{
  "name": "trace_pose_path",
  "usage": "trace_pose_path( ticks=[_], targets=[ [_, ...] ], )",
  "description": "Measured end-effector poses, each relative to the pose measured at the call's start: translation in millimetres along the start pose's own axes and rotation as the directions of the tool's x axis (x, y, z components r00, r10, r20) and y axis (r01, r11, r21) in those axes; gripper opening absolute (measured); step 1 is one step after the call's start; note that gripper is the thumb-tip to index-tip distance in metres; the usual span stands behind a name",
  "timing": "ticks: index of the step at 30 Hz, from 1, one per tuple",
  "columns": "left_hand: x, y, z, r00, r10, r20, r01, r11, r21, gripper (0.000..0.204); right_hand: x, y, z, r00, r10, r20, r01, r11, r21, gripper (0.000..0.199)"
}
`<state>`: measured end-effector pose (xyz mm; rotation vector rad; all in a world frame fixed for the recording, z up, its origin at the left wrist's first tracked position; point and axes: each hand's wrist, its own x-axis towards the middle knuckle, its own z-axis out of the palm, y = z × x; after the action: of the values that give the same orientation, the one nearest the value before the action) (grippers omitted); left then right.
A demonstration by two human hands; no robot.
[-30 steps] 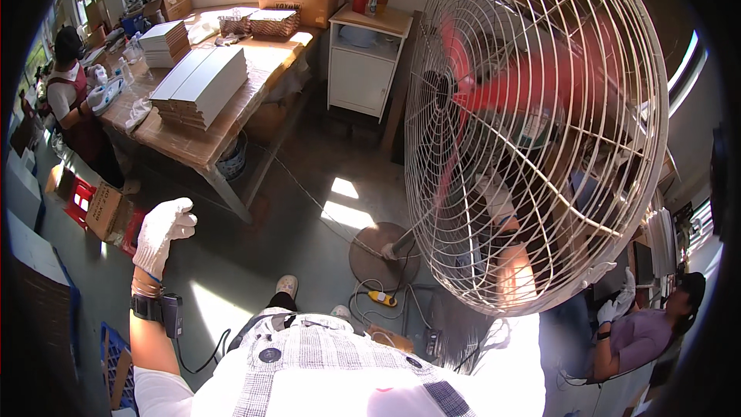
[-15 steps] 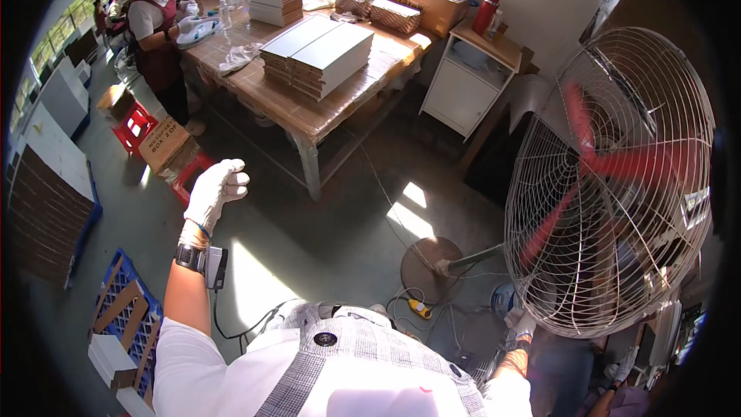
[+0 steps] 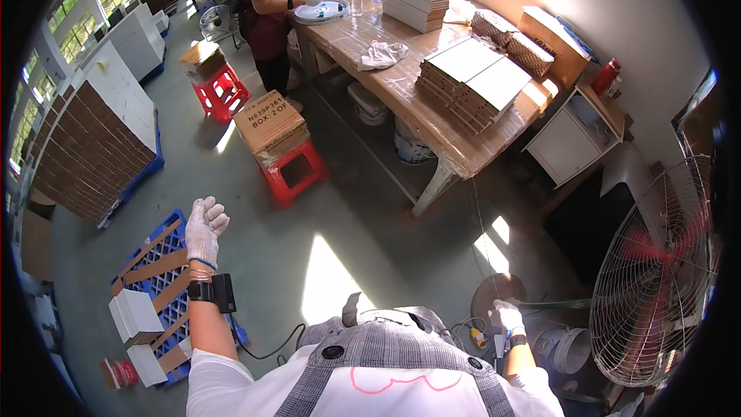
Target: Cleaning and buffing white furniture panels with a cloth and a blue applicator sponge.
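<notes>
Seemingly between holds, the gloved left hand (image 3: 205, 233) has fingers folded in near the blue pallet (image 3: 167, 241); the right hand (image 3: 507, 316), its grip impossible to tell, is near the bucket (image 3: 573, 350); grasping would call for uncurling.

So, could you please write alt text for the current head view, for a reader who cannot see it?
The wearer's gloved left hand is raised near a blue pallet; the gloved right hand is near a red-bladed fan. Beyond, a person stands at a table bearing stacks of white boards.
</notes>
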<state>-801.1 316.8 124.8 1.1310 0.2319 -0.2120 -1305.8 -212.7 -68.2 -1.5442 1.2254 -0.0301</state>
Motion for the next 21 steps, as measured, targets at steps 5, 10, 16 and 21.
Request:
trace_pose_path(
  ticks=[5, 10, 16, 21],
  targets=[
    [-5.0, 2.0, -81.7, 0.937, 0.055, -0.344, -0.046, 0.998, 0.035, 0.043, 55.0, -130.6, 75.0, 0.916, -0.055, 0.397, 0.267, 0.822, -0.503, 0.043],
    [-4.7, -6.8, -143.0, 0.881, 0.08, -0.466, -0.135, 0.987, -0.085, 0.043, 86.1, -233.0, 155.0, 0.882, 0.132, 0.453, 0.309, 0.566, -0.765, 0.057],
    [57.5, -10.4, -137.0, 0.8, 0.119, -0.588, -0.228, 0.967, -0.115, 0.049, 157.5, -259.6, 216.4, 0.78, 0.204, 0.591, 0.266, 0.748, -0.609, 0.032],
    [172.2, -35.2, -78.3, 0.808, 0.083, -0.584, -0.144, 0.988, -0.058, 0.057, 240.6, -288.4, 254.7, 0.582, 0.255, 0.772, 0.6, 0.506, -0.62, 0.032]
  ],
)
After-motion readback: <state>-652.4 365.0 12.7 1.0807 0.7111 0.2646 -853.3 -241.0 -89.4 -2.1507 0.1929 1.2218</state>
